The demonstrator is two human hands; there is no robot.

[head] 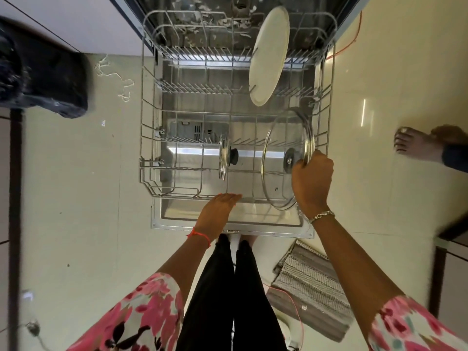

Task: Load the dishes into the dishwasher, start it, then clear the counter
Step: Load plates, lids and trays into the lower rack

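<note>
R hand: fingers curled over the metal rim of the big glass lid, thumb side toward me, firm grip. Lid stands on edge, roughly upright, in the near-right part of the lower rack. Its knob faces right, just beside my knuckles. Can't tell whether the bottom rim sits on the wires or hangs just clear.

L hand: lies on the rack's front rail, about mid-width, fingers fairly straight along the wire, holding nothing. Red thread on that wrist; bracelet on the R wrist.

Rack is pulled out over the open dishwasher door, which lies flat below it.

Also in the rack:
- small lid, on edge between tines, near-centre, black knob facing right. Well left of the big lid, not touching.
- white plate, on edge, tilted, far-right section, apart from both lids.

Floor: ribbed grey mat by my R leg, thin pink cable across it. Another person's bare foot off to the right. Dark bulky object at far left, blurred. Loose white string near it.
</note>
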